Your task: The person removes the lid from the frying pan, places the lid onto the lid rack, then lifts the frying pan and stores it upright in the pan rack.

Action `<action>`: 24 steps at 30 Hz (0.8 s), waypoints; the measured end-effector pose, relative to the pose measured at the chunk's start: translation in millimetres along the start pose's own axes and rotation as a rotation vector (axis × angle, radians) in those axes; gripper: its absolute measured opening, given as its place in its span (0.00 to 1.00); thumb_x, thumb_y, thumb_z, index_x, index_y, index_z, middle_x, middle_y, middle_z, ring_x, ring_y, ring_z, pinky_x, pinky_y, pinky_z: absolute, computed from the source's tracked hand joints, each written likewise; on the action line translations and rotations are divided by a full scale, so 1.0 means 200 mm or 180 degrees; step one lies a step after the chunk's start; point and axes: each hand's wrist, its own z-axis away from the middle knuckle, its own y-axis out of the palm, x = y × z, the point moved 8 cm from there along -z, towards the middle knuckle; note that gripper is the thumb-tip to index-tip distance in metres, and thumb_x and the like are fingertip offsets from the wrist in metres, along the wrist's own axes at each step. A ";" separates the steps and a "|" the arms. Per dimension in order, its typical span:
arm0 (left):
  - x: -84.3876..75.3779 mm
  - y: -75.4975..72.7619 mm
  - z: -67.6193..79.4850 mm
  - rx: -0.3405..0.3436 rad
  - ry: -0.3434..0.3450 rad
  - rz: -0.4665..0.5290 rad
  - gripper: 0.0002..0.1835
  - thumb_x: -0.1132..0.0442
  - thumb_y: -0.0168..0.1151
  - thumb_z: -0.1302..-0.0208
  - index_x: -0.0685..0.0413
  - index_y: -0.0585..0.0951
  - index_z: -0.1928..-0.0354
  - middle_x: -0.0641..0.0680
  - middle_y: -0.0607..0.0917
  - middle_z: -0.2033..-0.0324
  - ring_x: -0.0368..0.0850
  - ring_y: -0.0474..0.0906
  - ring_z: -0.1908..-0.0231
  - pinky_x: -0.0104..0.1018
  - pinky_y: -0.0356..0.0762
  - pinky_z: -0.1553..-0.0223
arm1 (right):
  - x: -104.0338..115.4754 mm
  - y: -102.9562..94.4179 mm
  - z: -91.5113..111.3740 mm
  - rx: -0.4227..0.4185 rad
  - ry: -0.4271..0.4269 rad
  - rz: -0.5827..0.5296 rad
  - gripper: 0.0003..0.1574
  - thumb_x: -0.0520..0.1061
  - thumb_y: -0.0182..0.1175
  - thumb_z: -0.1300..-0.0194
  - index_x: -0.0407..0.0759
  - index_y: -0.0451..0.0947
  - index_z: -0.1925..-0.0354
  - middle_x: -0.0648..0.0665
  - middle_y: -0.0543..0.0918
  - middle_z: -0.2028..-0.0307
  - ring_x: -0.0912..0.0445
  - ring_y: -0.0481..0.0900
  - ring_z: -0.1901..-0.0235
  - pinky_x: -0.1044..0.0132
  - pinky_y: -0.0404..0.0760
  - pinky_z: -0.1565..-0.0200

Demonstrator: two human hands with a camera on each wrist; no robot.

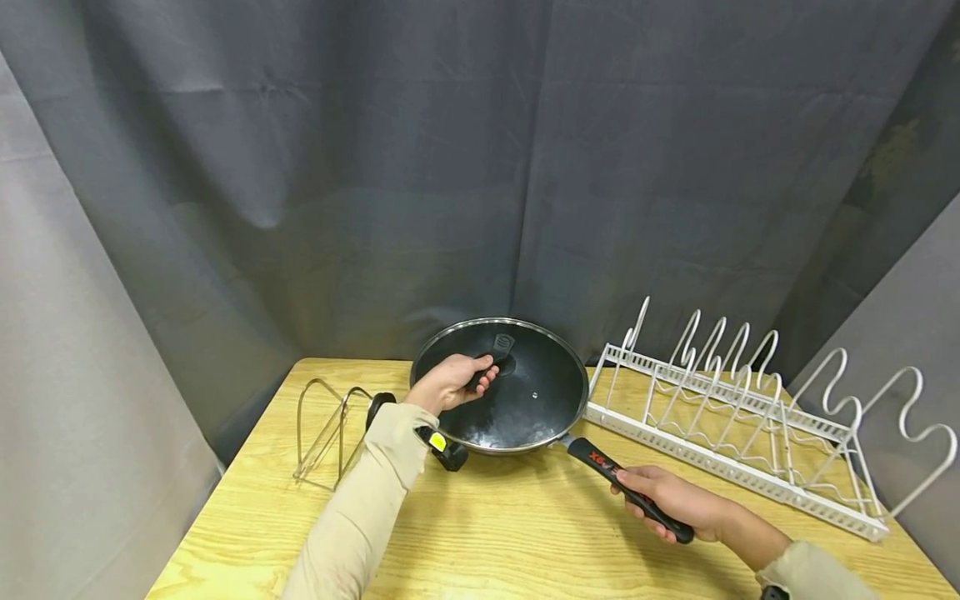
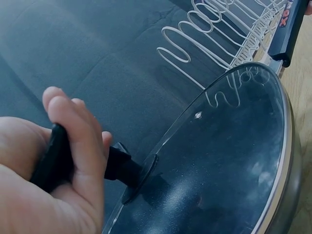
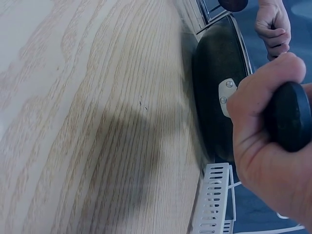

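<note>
A dark frying pan [image 3: 214,97] with a long black handle [image 1: 592,458] stands on the wooden table, covered by a glass lid [image 1: 547,358] with a metal rim. My left hand [image 1: 459,379] curls round the black knob [image 2: 124,165] at the middle of the lid. In the head view the lid lies over the pan, its rim along the pan's edge. My right hand [image 1: 671,500] grips the pan's handle near its end, fingers wrapped underneath and thumb on top; the handle's butt shows in the right wrist view.
A white wire rack [image 1: 720,425] with wavy dividers stands on the right of the table [image 1: 495,533], close to the pan. Left of the pan is a small metal wire stand [image 1: 322,442], partly behind my left sleeve. A grey curtain [image 1: 420,167] hangs behind the table.
</note>
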 end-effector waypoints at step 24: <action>0.00 0.03 0.01 -0.0094 0.0205 -0.0128 0.15 0.65 0.49 0.28 0.60 0.74 0.75 0.47 0.71 0.85 0.30 0.62 0.89 0.20 0.62 0.86 | -0.03 -0.03 0.01 -0.0155 0.0051 0.0281 0.32 0.57 0.39 0.24 0.27 0.64 0.48 0.46 0.73 0.76 0.64 0.70 0.89 0.72 0.71 0.87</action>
